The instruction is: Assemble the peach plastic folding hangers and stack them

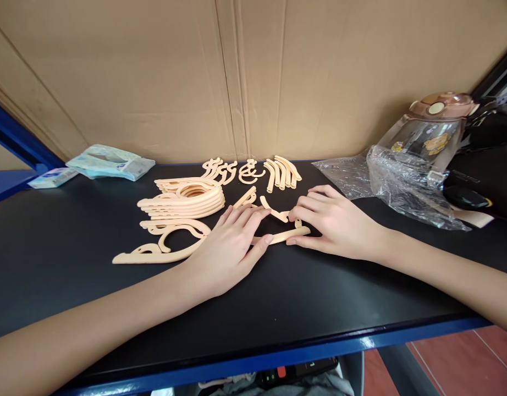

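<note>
Between my hands lies a cream plastic folding hanger (290, 235) in pieces laid on the black table. My left hand (231, 247) lies over its left side, thumb on the long lower arm and fingertips by the upper pieces, gripping it. The right hand (336, 223) is closed at the right end, with its thumb at the arm's tip and its fingers at a small curved piece (298, 223). My fingers partly hide the joint. Left of my left hand, one folded hanger (154, 257) lies flat before a stack of folded hangers (181, 209).
Behind are loose hooks (219, 170), curved pieces (249, 173) and a row of hanger arms (282, 173). Tissue packs (109, 162) lie at the left. Clear plastic wrap (406, 187) and a water bottle (435, 129) stand at the right. A cardboard wall (154, 82) closes the back.
</note>
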A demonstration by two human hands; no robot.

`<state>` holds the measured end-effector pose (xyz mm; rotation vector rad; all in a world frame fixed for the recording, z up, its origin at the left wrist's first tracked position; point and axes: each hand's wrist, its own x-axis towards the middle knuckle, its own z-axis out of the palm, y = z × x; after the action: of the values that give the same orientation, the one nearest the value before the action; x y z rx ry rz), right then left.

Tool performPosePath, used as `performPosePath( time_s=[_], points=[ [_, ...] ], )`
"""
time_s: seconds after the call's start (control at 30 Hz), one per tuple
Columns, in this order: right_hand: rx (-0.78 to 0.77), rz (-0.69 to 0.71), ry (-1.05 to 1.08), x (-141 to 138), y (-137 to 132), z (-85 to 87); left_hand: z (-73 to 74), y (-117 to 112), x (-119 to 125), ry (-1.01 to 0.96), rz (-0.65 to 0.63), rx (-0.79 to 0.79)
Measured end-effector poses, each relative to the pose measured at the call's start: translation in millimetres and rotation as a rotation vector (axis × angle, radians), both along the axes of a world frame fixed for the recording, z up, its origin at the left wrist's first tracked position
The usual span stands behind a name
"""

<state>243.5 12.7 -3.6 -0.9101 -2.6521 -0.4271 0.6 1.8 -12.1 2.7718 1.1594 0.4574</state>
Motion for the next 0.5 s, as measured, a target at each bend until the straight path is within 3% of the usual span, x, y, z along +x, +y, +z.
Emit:
performPosePath(
  time_s=[0.3, 0.5],
  points=[
    [-0.042, 0.005, -0.047, -0.3, -1.1, 1.4, -4.1, -0.2, 1.5, 0.055, 0.164, -0.019],
    [-0.017, 0.014, -0.057, -0.5, -1.3, 1.6, -3.2, -0.1, 1.9, 0.092, 0.166, 0.001]
  ],
)
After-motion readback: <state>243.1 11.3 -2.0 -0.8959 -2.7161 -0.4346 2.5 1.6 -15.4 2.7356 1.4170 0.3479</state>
